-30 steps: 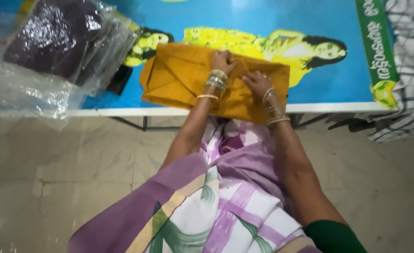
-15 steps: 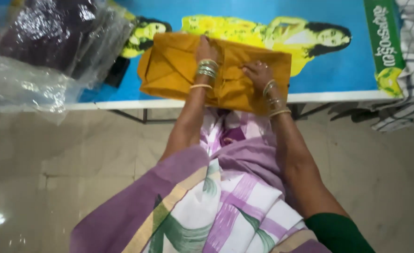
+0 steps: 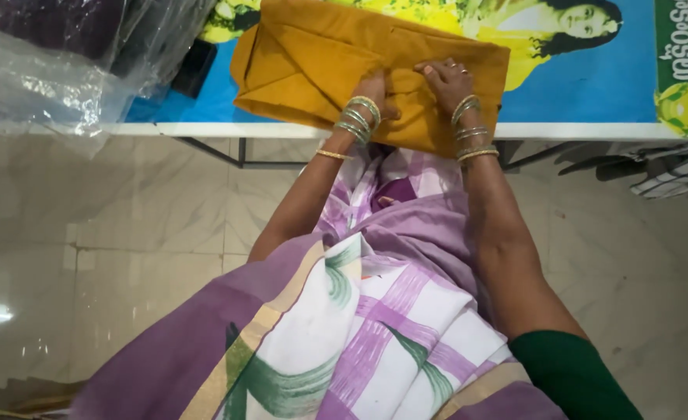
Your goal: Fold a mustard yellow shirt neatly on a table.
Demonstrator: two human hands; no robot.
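Drawn together since half a second ago: left hand [image 3: 375, 92] shifted right toward the right hand [image 3: 446, 84], both now near the right end of the folded mustard cloth [image 3: 320, 62]. Left fingers curled, pressed down into the fabric; right fingers held together and flat on it, pinching nothing visible. Cloth lying at the near edge of the blue printed surface [image 3: 593, 85], its near fold hanging slightly over the rim. Clear plastic bags [image 3: 56, 78] well apart at far left, striped fabric [image 3: 678, 167] at right
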